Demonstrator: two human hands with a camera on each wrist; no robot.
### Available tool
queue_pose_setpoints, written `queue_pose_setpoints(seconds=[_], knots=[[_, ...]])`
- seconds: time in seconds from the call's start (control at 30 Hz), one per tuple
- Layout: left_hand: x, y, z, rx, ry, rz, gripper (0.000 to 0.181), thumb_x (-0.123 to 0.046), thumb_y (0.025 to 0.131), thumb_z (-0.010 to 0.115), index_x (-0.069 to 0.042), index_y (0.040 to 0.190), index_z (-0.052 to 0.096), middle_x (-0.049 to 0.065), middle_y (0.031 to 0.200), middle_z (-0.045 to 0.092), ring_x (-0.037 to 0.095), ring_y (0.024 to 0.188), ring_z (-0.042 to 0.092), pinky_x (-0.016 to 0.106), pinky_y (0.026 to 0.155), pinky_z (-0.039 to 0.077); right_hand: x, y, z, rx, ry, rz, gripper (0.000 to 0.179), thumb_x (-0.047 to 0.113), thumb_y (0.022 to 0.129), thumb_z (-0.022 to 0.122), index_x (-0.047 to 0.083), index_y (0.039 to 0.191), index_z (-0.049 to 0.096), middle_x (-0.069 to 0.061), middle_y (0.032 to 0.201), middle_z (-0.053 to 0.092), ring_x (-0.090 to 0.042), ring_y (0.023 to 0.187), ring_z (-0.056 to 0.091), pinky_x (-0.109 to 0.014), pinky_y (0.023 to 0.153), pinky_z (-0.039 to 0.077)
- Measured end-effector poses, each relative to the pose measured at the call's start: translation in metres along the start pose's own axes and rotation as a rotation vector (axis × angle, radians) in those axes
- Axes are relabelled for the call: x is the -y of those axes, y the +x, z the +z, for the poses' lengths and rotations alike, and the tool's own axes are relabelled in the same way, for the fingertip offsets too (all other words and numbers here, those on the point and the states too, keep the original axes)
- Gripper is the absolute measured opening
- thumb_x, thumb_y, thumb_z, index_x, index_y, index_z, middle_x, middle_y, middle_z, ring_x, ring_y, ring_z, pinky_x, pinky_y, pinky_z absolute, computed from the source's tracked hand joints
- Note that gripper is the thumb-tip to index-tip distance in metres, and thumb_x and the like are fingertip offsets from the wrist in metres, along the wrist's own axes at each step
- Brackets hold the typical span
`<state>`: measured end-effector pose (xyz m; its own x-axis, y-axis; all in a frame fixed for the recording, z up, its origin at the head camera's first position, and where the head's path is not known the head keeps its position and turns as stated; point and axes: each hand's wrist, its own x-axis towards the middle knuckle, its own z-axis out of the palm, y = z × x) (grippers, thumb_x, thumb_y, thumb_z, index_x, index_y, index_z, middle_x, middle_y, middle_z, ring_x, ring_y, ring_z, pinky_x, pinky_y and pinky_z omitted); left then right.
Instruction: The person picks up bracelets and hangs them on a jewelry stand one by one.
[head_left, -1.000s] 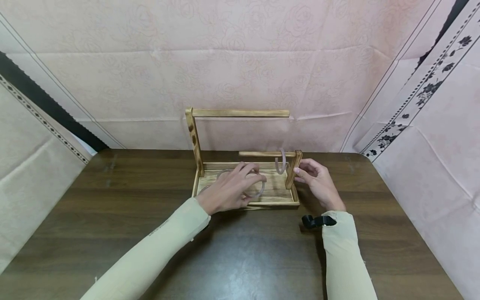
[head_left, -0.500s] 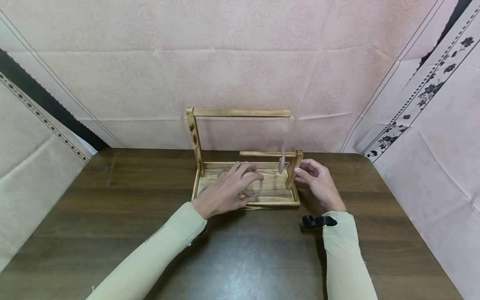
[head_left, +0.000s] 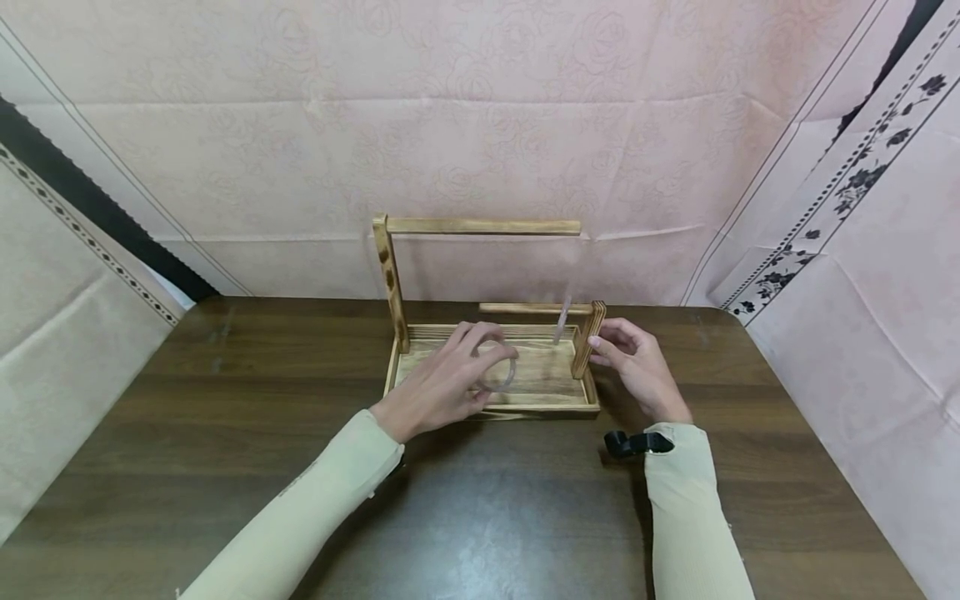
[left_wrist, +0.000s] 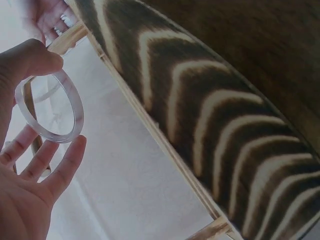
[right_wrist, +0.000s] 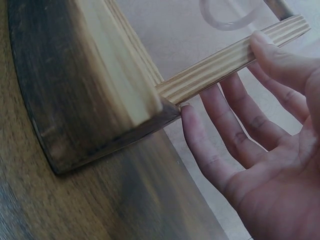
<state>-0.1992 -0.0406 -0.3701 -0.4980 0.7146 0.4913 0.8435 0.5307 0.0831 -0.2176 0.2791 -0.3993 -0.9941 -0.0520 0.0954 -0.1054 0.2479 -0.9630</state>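
My left hand (head_left: 450, 375) holds a translucent bangle (left_wrist: 78, 107) over the tray of a wooden stand; its thumb is on the top of the ring and fingertips are at the lower rim. A second pale bangle (head_left: 562, 321) hangs from the stand's short lower bar (head_left: 517, 308) near its right end, seen almost edge-on. With thumb on one side and fingers on the other, my right hand (head_left: 637, 367) grips the stand's short right post (right_wrist: 215, 65). The hand covers the left part of the tray in the head view.
The stand's tall left post (head_left: 391, 287) carries a long upper bar (head_left: 483, 227). A low rim (head_left: 540, 408) runs round the tray. The stand is on a dark wooden table (head_left: 480, 517), with a patterned pink cloth (head_left: 450, 150) hanging behind.
My left hand has drawn slightly left with its bangle. The hanging bangle has turned until nearly edge-on. My right hand has stayed on the post.
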Motion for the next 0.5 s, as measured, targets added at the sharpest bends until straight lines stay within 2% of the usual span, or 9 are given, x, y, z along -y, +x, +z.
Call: queue_pose_setpoints(seconds=[0.13,0.33,0.5], knots=[[0.0,-0.003,-0.001,-0.003,-0.007,-0.022,0.059,-0.011,0.08,0.084,-0.022,0.132,0.06,0.006,0.141,0.05,0.026,0.122,0.053,0.025,0.077,0.057,-0.001,0.0,0.0,0.001,-0.001,0.004,0.041,0.027,0.101,0.066,0.002,0.131,0.057,-0.003,0.116,0.06,-0.01,0.104,0.065,-0.035,0.094,0.059],[0.003,-0.007,-0.001,-0.008,0.003,-0.043,0.06,-0.008,0.08,0.081,-0.022,0.134,0.058,0.007,0.142,0.049,0.027,0.121,0.053,0.027,0.075,0.056,0.0,-0.001,-0.001,0.004,-0.014,0.008,0.043,0.03,0.101,0.065,0.001,0.132,0.057,-0.007,0.12,0.06,-0.011,0.106,0.065,-0.037,0.097,0.058],[0.006,-0.011,0.0,-0.048,0.011,-0.045,0.061,-0.005,0.079,0.079,-0.022,0.133,0.057,0.009,0.14,0.05,0.028,0.122,0.053,0.03,0.076,0.056,0.0,0.0,-0.001,0.008,-0.01,0.003,0.043,0.031,0.101,0.066,0.001,0.131,0.057,-0.008,0.119,0.059,-0.012,0.107,0.065,-0.038,0.097,0.058]])
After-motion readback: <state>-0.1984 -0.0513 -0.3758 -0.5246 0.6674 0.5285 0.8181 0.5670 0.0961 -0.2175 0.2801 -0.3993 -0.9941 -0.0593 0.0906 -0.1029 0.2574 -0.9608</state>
